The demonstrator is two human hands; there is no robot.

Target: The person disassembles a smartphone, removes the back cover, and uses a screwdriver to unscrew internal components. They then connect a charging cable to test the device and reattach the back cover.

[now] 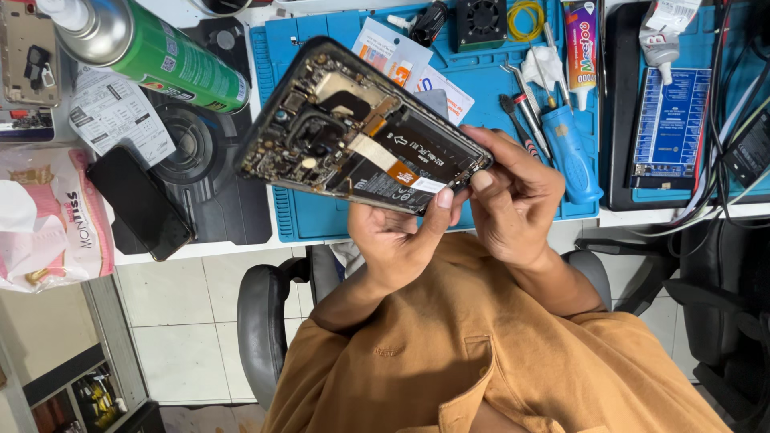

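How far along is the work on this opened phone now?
Done: the phone has its back off, showing the board and battery. In hand: the left hand and right hand grip its lower end above the blue mat. Left: the battery sits in place; the blue screwdriver lies unused.

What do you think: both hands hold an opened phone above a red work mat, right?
No: the work mat is blue, not red, as the head view shows. The left hand and right hand do hold the opened phone above it.
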